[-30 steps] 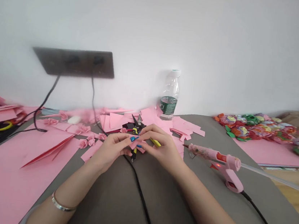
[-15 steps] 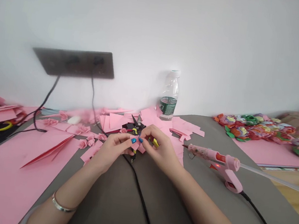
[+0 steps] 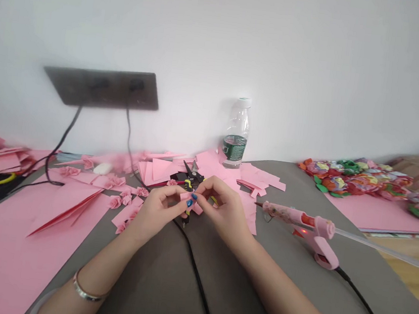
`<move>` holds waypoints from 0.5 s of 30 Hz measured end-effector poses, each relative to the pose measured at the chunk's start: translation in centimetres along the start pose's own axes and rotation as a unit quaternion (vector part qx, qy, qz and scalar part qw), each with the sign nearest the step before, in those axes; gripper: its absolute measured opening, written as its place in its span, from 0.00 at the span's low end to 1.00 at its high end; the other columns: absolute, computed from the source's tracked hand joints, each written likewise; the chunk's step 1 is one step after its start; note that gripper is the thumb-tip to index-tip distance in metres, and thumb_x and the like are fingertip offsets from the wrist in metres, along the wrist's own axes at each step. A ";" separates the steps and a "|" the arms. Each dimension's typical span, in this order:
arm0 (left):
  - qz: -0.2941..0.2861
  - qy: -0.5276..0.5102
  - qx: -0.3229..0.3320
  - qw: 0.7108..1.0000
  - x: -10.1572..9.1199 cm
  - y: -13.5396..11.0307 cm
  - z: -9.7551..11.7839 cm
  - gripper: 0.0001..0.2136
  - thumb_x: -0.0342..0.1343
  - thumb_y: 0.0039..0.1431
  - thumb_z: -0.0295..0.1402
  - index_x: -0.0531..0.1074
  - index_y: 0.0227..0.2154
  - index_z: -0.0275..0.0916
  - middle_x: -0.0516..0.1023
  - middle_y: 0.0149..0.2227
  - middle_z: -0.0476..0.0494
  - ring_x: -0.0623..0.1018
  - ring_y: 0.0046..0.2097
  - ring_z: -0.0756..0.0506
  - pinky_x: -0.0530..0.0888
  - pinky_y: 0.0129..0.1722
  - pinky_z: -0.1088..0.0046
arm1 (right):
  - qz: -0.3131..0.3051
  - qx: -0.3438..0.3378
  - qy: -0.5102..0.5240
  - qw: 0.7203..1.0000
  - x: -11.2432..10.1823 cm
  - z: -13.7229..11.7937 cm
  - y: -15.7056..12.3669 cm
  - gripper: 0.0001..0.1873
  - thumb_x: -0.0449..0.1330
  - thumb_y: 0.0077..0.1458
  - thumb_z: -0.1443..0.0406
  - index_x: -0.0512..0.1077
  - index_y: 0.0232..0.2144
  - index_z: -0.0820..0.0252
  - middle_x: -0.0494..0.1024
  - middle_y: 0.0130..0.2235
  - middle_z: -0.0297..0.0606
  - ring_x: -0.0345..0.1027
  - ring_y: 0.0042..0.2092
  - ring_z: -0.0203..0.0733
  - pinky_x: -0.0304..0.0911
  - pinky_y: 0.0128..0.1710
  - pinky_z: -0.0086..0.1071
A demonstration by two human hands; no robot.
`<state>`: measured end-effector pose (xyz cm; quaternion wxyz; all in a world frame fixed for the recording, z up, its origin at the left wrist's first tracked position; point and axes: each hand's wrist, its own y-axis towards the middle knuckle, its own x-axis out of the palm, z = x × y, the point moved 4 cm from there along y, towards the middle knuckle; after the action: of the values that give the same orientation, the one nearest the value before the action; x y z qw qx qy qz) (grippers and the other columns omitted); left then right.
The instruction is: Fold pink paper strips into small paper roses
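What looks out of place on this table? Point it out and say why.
Nothing looks spilled. The pink glue gun, to the right of the right hand, stands out: its red light is lit, and its nozzle points toward loose pink paper close by, possibly a hazard if hot.

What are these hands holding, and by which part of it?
A piece of pink paper: the right hand pinches its right end; the left hand grips it too, exactly where is unclear.
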<state>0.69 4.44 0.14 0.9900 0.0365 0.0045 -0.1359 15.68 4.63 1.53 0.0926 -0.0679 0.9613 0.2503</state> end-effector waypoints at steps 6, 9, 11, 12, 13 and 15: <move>0.000 -0.010 -0.010 1.000 0.0 -0.1 -0.3 0.09 0.63 0.54 0.37 0.78 0.32 0.36 0.77 0.30 0.46 0.76 0.29 0.50 0.76 0.31 0.75 | -0.001 0.015 0.033 0.999 0.0 0.3 0.0 0.05 0.60 0.55 0.69 0.68 0.28 0.59 0.70 0.28 0.31 0.64 0.29 0.34 0.60 0.29 0.29; 0.005 -0.010 -0.016 1.000 -0.1 -0.1 -0.3 0.09 0.63 0.54 0.37 0.79 0.31 0.36 0.77 0.30 0.46 0.76 0.29 0.50 0.75 0.31 0.76 | -0.002 0.037 0.061 0.997 -0.1 0.6 0.0 0.04 0.60 0.57 0.66 0.70 0.30 0.59 0.72 0.29 0.33 0.66 0.30 0.35 0.61 0.31 0.30; 0.013 -0.015 -0.019 1.000 -0.2 -0.1 -0.5 0.09 0.63 0.55 0.38 0.80 0.32 0.36 0.77 0.29 0.46 0.76 0.29 0.51 0.75 0.31 0.76 | -0.014 0.046 0.072 0.996 -0.2 0.8 0.1 0.05 0.60 0.58 0.63 0.72 0.33 0.60 0.73 0.31 0.35 0.67 0.32 0.36 0.62 0.32 0.31; 0.018 -0.019 -0.021 0.999 -0.3 -0.1 -0.6 0.09 0.63 0.55 0.38 0.80 0.33 0.37 0.77 0.30 0.46 0.76 0.30 0.51 0.75 0.30 0.76 | -0.025 0.051 0.075 0.996 -0.2 0.9 0.1 0.06 0.60 0.58 0.62 0.72 0.34 0.60 0.73 0.31 0.35 0.67 0.32 0.37 0.62 0.32 0.31; 0.022 -0.022 -0.024 0.999 -0.4 -0.1 -0.7 0.09 0.63 0.55 0.38 0.80 0.34 0.37 0.78 0.30 0.46 0.76 0.30 0.51 0.75 0.31 0.76 | -0.038 0.057 0.077 0.995 -0.1 1.0 0.1 0.07 0.61 0.57 0.61 0.73 0.34 0.60 0.73 0.31 0.35 0.67 0.31 0.37 0.62 0.31 0.31; 0.022 -0.019 -0.024 0.999 -0.4 0.0 -0.7 0.10 0.62 0.56 0.38 0.80 0.35 0.37 0.78 0.30 0.46 0.77 0.30 0.50 0.75 0.32 0.75 | -0.054 0.072 0.079 0.993 -0.1 1.2 0.2 0.08 0.63 0.55 0.61 0.73 0.33 0.60 0.73 0.29 0.35 0.66 0.30 0.37 0.61 0.31 0.31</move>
<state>0.28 4.60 -0.59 0.9932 0.0099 -0.0122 -0.1151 15.88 5.36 0.60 0.0346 -0.1328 0.9760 0.1689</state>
